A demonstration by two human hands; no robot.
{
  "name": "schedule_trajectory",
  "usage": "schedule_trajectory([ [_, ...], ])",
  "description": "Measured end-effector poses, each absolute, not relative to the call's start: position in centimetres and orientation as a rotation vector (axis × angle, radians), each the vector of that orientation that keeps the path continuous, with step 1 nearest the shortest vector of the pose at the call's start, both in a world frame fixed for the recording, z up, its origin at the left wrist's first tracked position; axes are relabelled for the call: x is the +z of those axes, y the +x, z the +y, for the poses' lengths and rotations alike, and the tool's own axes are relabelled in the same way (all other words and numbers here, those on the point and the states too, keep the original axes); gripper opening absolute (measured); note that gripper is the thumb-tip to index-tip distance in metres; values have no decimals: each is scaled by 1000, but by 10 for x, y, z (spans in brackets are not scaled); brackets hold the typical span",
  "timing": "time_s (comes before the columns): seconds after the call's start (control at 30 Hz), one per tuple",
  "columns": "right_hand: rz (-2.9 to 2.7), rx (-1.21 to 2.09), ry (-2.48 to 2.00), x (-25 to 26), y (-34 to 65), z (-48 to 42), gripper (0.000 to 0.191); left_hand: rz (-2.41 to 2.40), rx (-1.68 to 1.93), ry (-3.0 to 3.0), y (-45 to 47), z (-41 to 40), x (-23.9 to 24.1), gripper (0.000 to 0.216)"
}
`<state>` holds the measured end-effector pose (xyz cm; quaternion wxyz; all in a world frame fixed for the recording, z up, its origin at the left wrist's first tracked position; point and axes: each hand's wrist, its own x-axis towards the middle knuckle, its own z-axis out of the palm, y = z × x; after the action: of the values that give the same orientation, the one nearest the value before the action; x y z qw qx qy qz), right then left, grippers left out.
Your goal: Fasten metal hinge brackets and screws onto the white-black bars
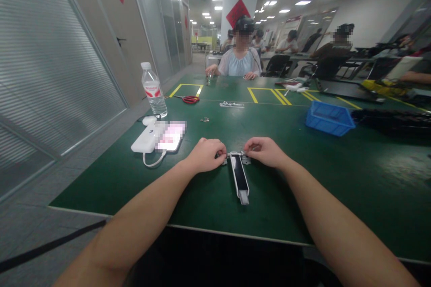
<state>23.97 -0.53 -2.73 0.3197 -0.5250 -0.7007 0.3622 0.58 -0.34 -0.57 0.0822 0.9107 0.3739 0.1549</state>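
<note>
A long, narrow piece with a white frame and a black top (239, 174) lies on the green table, its grey tip pointing toward me. Across its far end runs a thin metal rod (232, 154) with small metal brackets at both sides. My left hand (208, 154) is closed, thumb and fingers pinching the rod's left end by a bracket. At the other end my right hand (264, 151) is also closed, its fingertips on the right-hand metal bracket (247, 159). The fingers partly cover both ends, so the exact grip points are hidden.
Several small metal parts (205, 119) lie beyond my left hand. Farther off are red-handled scissors (191, 99) and a strip of white parts (231, 104). A water bottle (154, 91), power bank (144, 139) and phone (172, 136) stand left; a blue bin (329, 119) is right. A person (240, 60) sits opposite.
</note>
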Motion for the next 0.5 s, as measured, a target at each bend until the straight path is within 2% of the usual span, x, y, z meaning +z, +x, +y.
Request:
schedule_trajectory([
  [0.33,-1873,865,-1425,-22,245,-6,13,1149,464,2688,5,-4,-2,13],
  [0.5,-1885,997,-1368,-17,247,-9,19,1143,453,2690,4,-4,-2,13],
])
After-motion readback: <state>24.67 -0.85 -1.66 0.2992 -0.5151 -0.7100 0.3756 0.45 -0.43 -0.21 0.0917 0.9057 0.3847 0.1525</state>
